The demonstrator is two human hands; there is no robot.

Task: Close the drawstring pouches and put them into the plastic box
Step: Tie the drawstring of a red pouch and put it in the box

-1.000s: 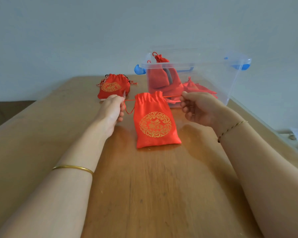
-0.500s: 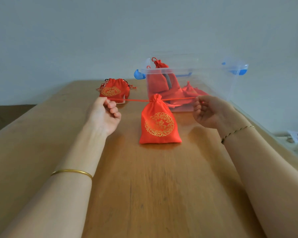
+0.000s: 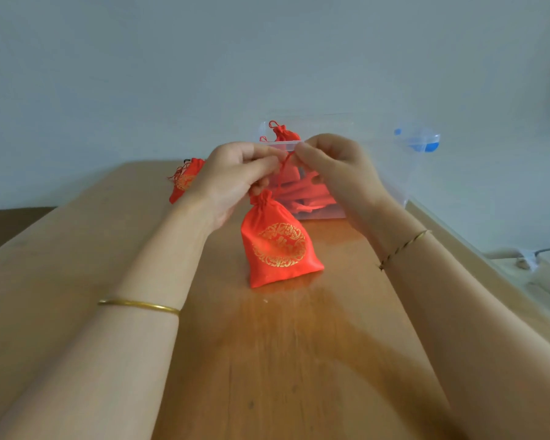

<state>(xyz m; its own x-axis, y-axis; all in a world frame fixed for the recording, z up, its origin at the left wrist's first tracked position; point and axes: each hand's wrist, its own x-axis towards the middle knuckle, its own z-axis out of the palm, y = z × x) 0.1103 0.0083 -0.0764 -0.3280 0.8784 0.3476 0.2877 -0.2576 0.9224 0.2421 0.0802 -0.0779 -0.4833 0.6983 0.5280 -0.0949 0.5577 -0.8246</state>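
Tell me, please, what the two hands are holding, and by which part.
The left hand and the right hand both pinch the red drawstring of the near pouch, just above its cinched neck.

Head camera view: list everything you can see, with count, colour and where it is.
front pouch: one, red with gold emblem, neck cinched, standing mid-table
drawstrings: red, rising from its neck
second pouch: one, red and gold, on the table further back, partly hidden
plastic box: one, clear with a blue latch, far end of the table
pouches in the box: several, red, exact count unclear
table: one, brown wood
bangle: one, gold, left wrist
cord bracelet: one, thin, right wrist
left hand: pinches the drawstrings
right hand: pinches the drawstrings
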